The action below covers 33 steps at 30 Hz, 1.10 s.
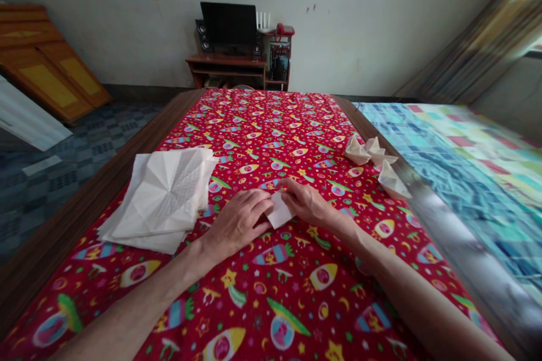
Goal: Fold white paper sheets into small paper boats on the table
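Note:
A small folded piece of white paper (280, 213) lies between my hands on the red patterned cloth. Against its left side rest the fingers of my left hand (242, 213), closed on the edge. My right hand (308, 203) pinches the paper's upper right part, with the fingertips curled over and partly hidden. To the left sits a stack of creased white paper sheets (163, 194); the top one shows fold lines spreading from its middle. Three folded paper shapes with pointed tips, one of them a folded paper piece (393, 181) nearest me, stand toward the right edge.
The red cloth (271, 271) covers a surface with dark wooden edges (139, 149). A bed with a checked blue cover (461, 180) adjoins on the right. Beyond the far end, a desk (228, 62) holds a monitor (228, 25). A wooden cabinet (46, 62) stands far left.

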Tool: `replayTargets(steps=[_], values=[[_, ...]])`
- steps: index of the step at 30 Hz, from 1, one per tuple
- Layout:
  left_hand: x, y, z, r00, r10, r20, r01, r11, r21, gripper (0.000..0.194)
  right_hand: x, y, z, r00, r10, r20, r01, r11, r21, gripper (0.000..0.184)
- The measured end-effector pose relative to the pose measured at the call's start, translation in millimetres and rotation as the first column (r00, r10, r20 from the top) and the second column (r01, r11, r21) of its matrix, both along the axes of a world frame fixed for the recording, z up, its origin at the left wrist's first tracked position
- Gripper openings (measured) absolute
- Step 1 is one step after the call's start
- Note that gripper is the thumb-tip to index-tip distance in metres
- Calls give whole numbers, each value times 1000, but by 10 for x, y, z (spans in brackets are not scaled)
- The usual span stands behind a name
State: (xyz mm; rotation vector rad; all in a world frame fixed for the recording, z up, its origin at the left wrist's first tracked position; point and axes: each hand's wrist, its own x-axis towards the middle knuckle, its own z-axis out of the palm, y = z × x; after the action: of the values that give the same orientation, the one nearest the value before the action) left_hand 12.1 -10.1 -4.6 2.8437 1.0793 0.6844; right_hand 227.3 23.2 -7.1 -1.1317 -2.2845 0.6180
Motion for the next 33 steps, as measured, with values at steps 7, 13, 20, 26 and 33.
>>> replayTargets(steps=[7, 13, 20, 26, 33], values=[[-36, 39, -103, 995, -75, 69, 81, 993, -86, 16, 57, -117, -98, 965, -144, 219, 51, 923, 381, 18], [-114, 39, -81, 983, -161, 90, 172, 976, -136, 22, 205, -341, -18, 971, 22, 239, -111, 924, 365, 21], [-139, 32, -24, 982, -181, -53, 169, 969, -178, 31, 224, -406, 2, 972, 32, 232, -119, 921, 371, 23], [-97, -37, 26, 974, -156, -167, 125, 975, -183, 47, 223, -420, 8, 967, 45, 249, -138, 919, 370, 20], [-188, 25, -16, 978, -202, 47, 207, 965, -161, 35, 210, -407, 18, 963, 102, 248, -190, 911, 366, 22]])
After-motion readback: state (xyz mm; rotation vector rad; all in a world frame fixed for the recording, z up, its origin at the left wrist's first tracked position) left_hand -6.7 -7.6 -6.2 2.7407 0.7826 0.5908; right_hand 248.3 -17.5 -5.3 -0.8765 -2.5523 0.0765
